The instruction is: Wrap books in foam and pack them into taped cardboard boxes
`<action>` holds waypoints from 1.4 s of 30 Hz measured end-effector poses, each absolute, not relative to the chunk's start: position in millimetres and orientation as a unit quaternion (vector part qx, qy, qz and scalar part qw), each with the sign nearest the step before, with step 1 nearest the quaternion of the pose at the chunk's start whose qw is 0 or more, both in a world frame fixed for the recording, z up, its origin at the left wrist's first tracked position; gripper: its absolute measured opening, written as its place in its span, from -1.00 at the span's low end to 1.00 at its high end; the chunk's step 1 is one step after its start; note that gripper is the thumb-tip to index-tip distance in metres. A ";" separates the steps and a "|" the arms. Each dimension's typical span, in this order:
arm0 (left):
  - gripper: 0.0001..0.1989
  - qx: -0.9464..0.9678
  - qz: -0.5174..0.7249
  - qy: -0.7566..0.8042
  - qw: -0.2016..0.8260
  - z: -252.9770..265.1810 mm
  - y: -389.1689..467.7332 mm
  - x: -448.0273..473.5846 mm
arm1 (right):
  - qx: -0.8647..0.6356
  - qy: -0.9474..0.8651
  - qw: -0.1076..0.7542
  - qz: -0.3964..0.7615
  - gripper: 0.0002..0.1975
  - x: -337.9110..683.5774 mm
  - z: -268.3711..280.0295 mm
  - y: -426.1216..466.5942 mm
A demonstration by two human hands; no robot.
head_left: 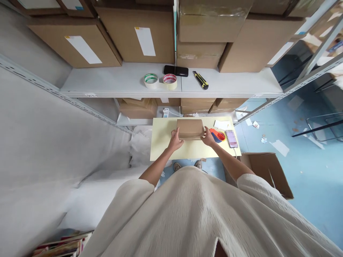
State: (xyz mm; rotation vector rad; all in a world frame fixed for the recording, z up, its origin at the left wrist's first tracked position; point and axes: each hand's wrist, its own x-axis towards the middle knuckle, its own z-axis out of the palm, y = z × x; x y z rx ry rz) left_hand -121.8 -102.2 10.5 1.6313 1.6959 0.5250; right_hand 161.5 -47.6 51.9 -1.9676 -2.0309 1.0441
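Note:
A small brown cardboard box (190,128) is on the pale yellow table (162,142) in front of me. My left hand (175,140) grips its left side, the thumb near the upper edge. On the opposite side, my right hand (207,136) has its fingers against the box's right end. The box looks closed on top; its underside is hidden. Just right of my right hand lies a red and blue tape dispenser (217,135). Beyond it is a blurred purple item (231,138) with a cable, and a white sheet of paper (222,124) lies behind.
On the grey shelf (107,80) above the table are two tape rolls (169,81), a black phone (176,70) and a yellow-black utility knife (200,80). Large cardboard boxes (144,35) fill its back. An open carton (268,171) stands on the floor at right.

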 end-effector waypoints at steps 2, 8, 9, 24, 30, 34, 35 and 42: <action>0.07 0.624 0.162 0.669 0.370 3.0 -108.5 -123.1 | -0.639 -0.661 0.044 0.392 0.05 161.9 43.6 -52.2; -0.22 0.644 0.082 0.698 0.302 -2.6 -116.8 -118.0 | -0.653 -0.641 0.036 0.401 -0.14 194.5 23.7 -59.4; -0.26 0.653 0.085 0.697 0.283 -0.8 -115.3 -115.4 | -0.662 -0.644 0.028 0.381 -0.20 203.4 21.9 -58.2; -0.31 0.726 0.024 0.629 0.276 20.3 -93.9 -56.5 | -0.702 -0.659 -0.133 0.234 -0.58 279.3 5.3 -26.7; -0.32 0.718 0.004 0.637 0.279 22.1 -89.1 -44.2 | -0.679 -0.671 -0.134 0.266 -0.59 289.0 -5.3 -20.8; -0.34 0.713 -0.007 0.646 0.271 21.4 -86.4 -40.2 | -0.679 -0.677 -0.110 0.260 -0.55 295.9 -0.8 -14.4; -0.35 0.712 -0.009 0.649 0.268 21.2 -85.5 -40.0 | -0.681 -0.676 -0.099 0.262 -0.53 298.3 2.3 -10.9; -0.36 0.707 -0.003 0.658 0.258 20.0 -82.6 -39.6 | -0.650 -0.677 0.004 0.345 -0.53 302.7 35.8 24.4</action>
